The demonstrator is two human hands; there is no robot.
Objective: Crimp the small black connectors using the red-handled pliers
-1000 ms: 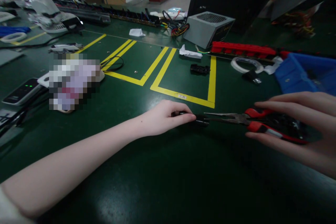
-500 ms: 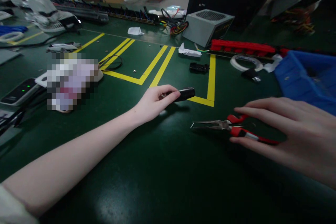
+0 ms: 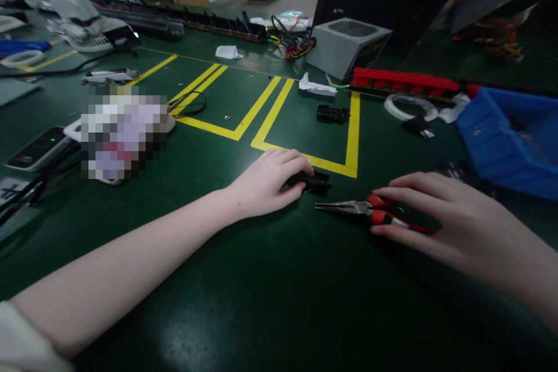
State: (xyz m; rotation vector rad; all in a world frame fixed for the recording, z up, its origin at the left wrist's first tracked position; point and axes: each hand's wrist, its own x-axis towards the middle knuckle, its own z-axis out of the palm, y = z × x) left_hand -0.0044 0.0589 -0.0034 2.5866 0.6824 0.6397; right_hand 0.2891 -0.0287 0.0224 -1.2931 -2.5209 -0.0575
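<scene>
My left hand (image 3: 279, 180) is closed on a small black plastic part (image 3: 319, 181), low over the green table beside the yellow tape corner. Part of that piece is hidden behind my fingers. In my right hand (image 3: 453, 215) is a pair of red-handled needle-nose pliers (image 3: 349, 207), its handles between thumb and fingers. The pliers' jaws are together and point left, just below the black part. A second black plastic part (image 3: 332, 113) lies inside the taped rectangle farther back.
At right stands a blue bin (image 3: 510, 145), with a roll of white tape (image 3: 410, 109) by it. Farther back are a grey power supply (image 3: 346, 43) and a red strip (image 3: 405, 80). A phone-like object (image 3: 126, 139), pixelated, and cables lie at left.
My left hand has lowered the black part toward the table and turned over it. The pliers' jaws have closed, and my right hand has shifted slightly left.
</scene>
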